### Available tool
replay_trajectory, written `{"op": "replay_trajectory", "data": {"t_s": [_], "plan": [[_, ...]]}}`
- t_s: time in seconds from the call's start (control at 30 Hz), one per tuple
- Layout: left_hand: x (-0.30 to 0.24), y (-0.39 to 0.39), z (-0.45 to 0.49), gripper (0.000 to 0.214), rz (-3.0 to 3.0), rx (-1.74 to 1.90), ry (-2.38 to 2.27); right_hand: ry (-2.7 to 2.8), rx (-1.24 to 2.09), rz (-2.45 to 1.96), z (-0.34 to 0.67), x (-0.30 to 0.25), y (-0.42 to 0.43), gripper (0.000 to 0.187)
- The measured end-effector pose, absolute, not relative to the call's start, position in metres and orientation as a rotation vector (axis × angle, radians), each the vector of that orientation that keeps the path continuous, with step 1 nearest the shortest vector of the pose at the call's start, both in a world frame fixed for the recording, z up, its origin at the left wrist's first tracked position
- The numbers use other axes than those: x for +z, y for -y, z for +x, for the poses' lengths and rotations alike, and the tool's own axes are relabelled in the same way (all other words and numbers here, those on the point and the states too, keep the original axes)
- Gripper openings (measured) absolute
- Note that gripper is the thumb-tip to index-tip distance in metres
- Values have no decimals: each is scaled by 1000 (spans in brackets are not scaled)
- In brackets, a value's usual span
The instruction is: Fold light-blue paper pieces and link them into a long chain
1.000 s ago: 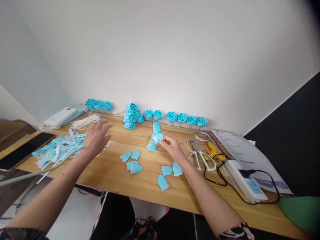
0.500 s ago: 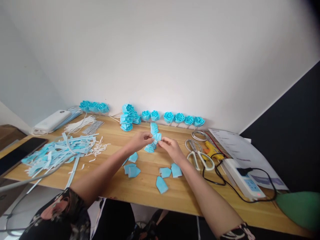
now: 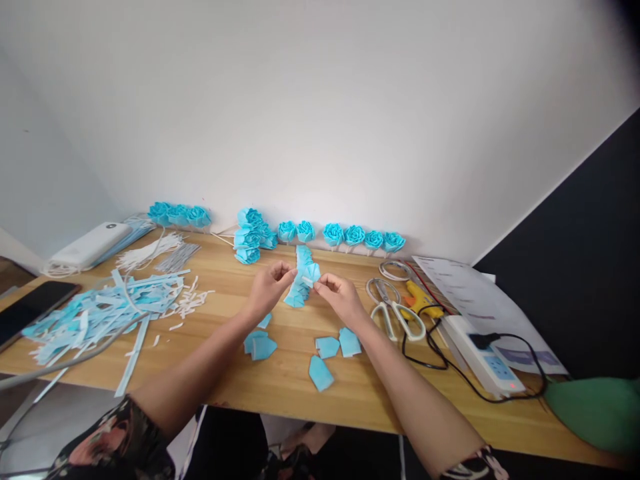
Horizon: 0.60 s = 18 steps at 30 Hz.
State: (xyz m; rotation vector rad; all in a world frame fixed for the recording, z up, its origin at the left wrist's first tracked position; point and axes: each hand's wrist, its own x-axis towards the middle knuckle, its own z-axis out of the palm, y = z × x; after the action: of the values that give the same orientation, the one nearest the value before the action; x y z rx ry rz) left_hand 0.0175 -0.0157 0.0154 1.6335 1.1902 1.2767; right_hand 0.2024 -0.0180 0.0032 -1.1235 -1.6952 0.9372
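Observation:
My left hand (image 3: 267, 288) and my right hand (image 3: 340, 295) meet over the middle of the wooden table (image 3: 280, 383). Between their pinched fingertips they hold a small thin grey-white strip (image 3: 306, 280). Just behind the fingers lies a row of blue petal pieces (image 3: 303, 275). Loose blue petals (image 3: 330, 347) lie on the table below my hands, and more (image 3: 260, 345) sit under my left wrist. Finished blue fabric roses (image 3: 345, 235) line the wall at the back.
A heap of blue and white mask scraps (image 3: 100, 308) covers the left side, with a phone (image 3: 27, 308) and a white power bank (image 3: 85, 245) beyond. Right of my hands lie scissors (image 3: 395, 308), a yellow glue gun (image 3: 420, 300), a power strip (image 3: 483, 357) with black cable, and papers (image 3: 480, 303).
My left hand left the scrap heap on the left and came to the middle, joining my right hand. Both now pinch the small strip, slightly raised.

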Motion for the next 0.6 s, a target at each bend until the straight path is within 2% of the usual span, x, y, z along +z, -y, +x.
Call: {"op": "replay_trajectory", "data": {"t_s": [0.23, 0.6], "plan": [[8, 26, 24, 15, 2159, 1228, -1346, 1767, 842, -1102, 199, 12, 24, 18], [7, 26, 25, 14, 2184, 1155, -1364, 1911, 628, -1122, 198, 12, 25, 15]]}}
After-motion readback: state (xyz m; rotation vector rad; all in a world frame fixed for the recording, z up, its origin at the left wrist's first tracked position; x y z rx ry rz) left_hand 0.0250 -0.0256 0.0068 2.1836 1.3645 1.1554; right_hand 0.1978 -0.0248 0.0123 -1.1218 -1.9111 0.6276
